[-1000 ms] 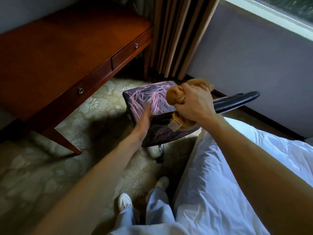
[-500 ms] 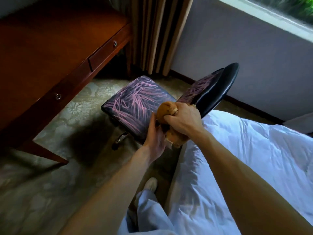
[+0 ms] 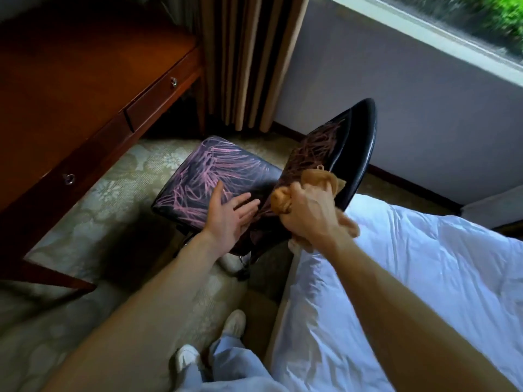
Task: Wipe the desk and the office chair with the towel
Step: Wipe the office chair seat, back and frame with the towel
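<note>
Head view, person standing at the near edge of a bed (image 3: 396, 264). The right hand (image 3: 308, 210) has its fingers curled tightly round a bunched orange-brown towel (image 3: 319, 176) and holds it against the lower part of the backrest (image 3: 317, 148) of the office chair (image 3: 209, 171). A loose corner of the cloth sticks out toward the black rim on the far right. The left hand (image 3: 229, 219) is wide, fingers straight and spread, holding nothing. It lies at the near right edge of the patterned seat (image 3: 198, 193); whether it touches the fabric cannot be told. The desk (image 3: 70, 80) stands at the far left, apart from the chair, with a curtain (image 3: 246, 60) beyond it.

Judged risks: the chair probably swivels or rolls, and no hand grips it, so a firm push on the backrest could turn or shift it away from the towel and cut the stroke short. The towel is balled up, which leaves little cloth in contact; strips of the backrest may go unwiped. The backrest leans close over the bed, so a wide sweep could drag the cloth onto the white bedding.
</note>
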{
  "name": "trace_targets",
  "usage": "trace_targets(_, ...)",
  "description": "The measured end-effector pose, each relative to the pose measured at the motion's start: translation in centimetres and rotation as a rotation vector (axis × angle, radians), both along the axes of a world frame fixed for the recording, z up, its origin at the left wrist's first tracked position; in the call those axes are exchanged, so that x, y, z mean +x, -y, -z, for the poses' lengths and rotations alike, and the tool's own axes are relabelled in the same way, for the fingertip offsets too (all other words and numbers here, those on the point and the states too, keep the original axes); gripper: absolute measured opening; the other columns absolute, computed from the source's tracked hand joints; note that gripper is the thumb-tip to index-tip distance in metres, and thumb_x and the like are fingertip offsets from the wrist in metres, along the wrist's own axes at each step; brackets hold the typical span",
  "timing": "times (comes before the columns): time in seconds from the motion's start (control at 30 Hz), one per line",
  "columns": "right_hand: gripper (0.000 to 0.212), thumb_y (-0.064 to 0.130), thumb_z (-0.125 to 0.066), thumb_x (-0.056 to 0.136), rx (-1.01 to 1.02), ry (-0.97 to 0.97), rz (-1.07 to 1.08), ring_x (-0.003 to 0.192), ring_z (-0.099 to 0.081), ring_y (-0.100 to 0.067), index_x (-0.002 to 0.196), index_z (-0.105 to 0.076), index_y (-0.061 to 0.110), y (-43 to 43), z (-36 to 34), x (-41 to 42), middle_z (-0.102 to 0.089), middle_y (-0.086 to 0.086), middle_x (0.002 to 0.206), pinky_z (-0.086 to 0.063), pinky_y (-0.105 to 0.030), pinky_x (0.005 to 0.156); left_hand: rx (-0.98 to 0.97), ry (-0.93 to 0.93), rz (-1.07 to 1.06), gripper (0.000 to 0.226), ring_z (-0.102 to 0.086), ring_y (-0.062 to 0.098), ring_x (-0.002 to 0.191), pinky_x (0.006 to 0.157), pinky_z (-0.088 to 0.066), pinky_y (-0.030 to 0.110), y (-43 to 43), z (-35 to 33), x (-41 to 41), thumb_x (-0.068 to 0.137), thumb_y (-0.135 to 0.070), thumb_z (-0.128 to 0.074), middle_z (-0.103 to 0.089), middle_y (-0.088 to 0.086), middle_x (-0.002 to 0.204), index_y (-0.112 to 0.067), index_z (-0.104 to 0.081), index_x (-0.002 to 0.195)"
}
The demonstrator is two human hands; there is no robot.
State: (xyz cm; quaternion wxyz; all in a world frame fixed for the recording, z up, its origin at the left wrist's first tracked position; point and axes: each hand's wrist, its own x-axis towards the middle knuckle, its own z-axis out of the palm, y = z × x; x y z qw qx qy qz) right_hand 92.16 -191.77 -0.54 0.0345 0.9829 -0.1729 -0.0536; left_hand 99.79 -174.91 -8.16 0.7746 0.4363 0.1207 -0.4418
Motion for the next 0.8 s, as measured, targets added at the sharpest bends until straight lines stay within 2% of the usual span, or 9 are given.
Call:
trace_targets(0.1,0.035,0.036,-0.066,0.080,0.165,0.015,-0.028,0.110,-0.060,-0.031,0.108,-0.060,0.016,-2.6,3.2,-1.5,-0.067,-0.008,0.109,-0.027,-0.052,0.117,0.015,0.038,0.023,0.090,-0.056,0.024,0.135,0.119,-0.035,0.039,-0.1,0.0,1.0,0.094,-0.080,-0.031,-0.064,0.012,0.141,-0.012,-0.051,0.149)
trace_targets(0.2,0.031,0.035,-0.071,0.080,0.405,0.202,0.044,0.101,-0.062,-0.031,0.101,-0.063,0.014,-3.6,4.0,-1.2,-0.070,-0.009,0.104,-0.038,-0.048,0.107,0.036,0.051,0.053,0.088,-0.061,0.026,0.130,0.120,-0.036,0.045,-0.6,-0.4,2.1,0.095,-0.078,-0.030,-0.067,0.013,0.137,-0.011,-0.053,0.147)
trace_targets(0.27,0.032,0.035,-0.074,0.078,0.419,0.346,0.090,0.099,-0.062,-0.031,0.100,-0.064,0.014,-3.8,3.7,-0.5,-0.070,-0.009,0.104,-0.042,-0.046,0.100,0.066,0.061,0.076,0.087,-0.062,0.027,0.128,0.121,-0.034,0.046,-0.8,-0.6,3.0,0.095,-0.078,-0.029,-0.069,0.012,0.133,-0.012,-0.055,0.145)
trace_targets(0.33,0.035,0.036,-0.076,0.078,0.388,0.464,0.120,0.099,-0.061,-0.031,0.103,-0.065,0.015,-3.9,3.4,0.1,-0.069,-0.007,0.104,-0.043,-0.045,0.095,0.052,0.051,0.101,0.085,-0.060,0.028,0.127,0.118,-0.036,0.041,-0.7,-0.8,4.0,0.095,-0.077,-0.032,-0.072,0.013,0.128,-0.010,-0.058,0.141)
trace_targets(0.43,0.042,0.038,-0.073,0.077,0.304,0.517,0.129,0.106,-0.063,-0.034,0.110,-0.066,0.013,-4.5,3.2,0.8,-0.070,-0.008,0.111,-0.038,-0.056,0.107,0.034,0.058,0.150,0.084,-0.059,0.027,0.126,0.117,-0.038,0.039,-1.1,-1.1,4.8,0.095,-0.076,-0.034,-0.072,0.016,0.127,-0.008,-0.060,0.137)
trace_targets(0.53,0.055,0.038,-0.069,0.076,0.105,0.463,0.121,0.123,-0.062,-0.033,0.123,-0.066,0.010,-6.0,4.5,0.8,-0.070,-0.011,0.124,-0.025,-0.068,0.116,0.082,0.093,0.284,0.084,-0.060,0.028,0.130,0.120,-0.036,0.044,-2.7,-0.3,5.7,0.096,-0.075,-0.032,-0.070,0.013,0.131,-0.011,-0.054,0.145)
trace_targets(0.63,0.072,0.031,-0.074,0.072,-0.082,0.399,0.112,0.133,-0.055,-0.036,0.138,-0.060,0.005,-6.4,7.3,-1.0,-0.065,-0.015,0.131,-0.020,-0.069,0.120,0.159,0.118,0.405,0.079,-0.054,0.026,0.137,0.122,-0.027,0.043,-5.5,1.8,7.1,0.099,-0.071,-0.029,-0.065,0.013,0.139,-0.012,-0.052,0.147)
trace_targets(0.7,0.069,0.024,-0.074,0.076,-0.148,0.357,0.171,0.133,-0.052,-0.038,0.140,-0.056,0.005,-6.8,9.9,-2.2,-0.062,-0.017,0.130,-0.018,-0.068,0.121,0.211,0.107,0.427,0.077,-0.054,0.025,0.137,0.122,-0.023,0.044,-8.3,4.4,9.2,0.101,-0.068,-0.029,-0.064,0.013,0.140,-0.011,-0.049,0.148)
trace_targets(0.8,0.062,0.018,-0.073,0.077,-0.213,0.297,0.207,0.138,-0.046,-0.039,0.134,-0.054,0.007,-7.9,13.3,-3.2,-0.057,-0.018,0.136,-0.018,-0.067,0.121,0.269,0.021,0.368,0.076,-0.056,0.025,0.135,0.120,-0.028,0.039,-12.5,8.5,12.0,0.102,-0.067,-0.028,-0.063,0.015,0.141,-0.009,-0.048,0.148)
